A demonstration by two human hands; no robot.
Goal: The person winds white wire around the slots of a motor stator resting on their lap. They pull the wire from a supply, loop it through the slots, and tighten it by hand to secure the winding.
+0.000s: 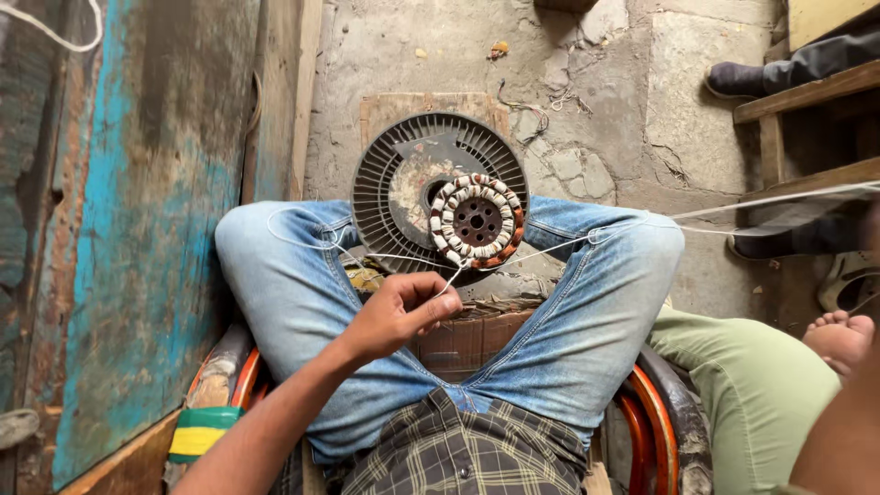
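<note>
Head view, left hand (399, 316) pinching white thread (568, 240), wound stator (477, 222)

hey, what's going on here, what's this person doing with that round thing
A seated person in jeans has a wound motor stator propped between the knees, resting against a round grey slotted fan cover. The left hand pinches a thin white thread that runs up to the stator's lower edge and off across both knees. The right hand is out of view.
</note>
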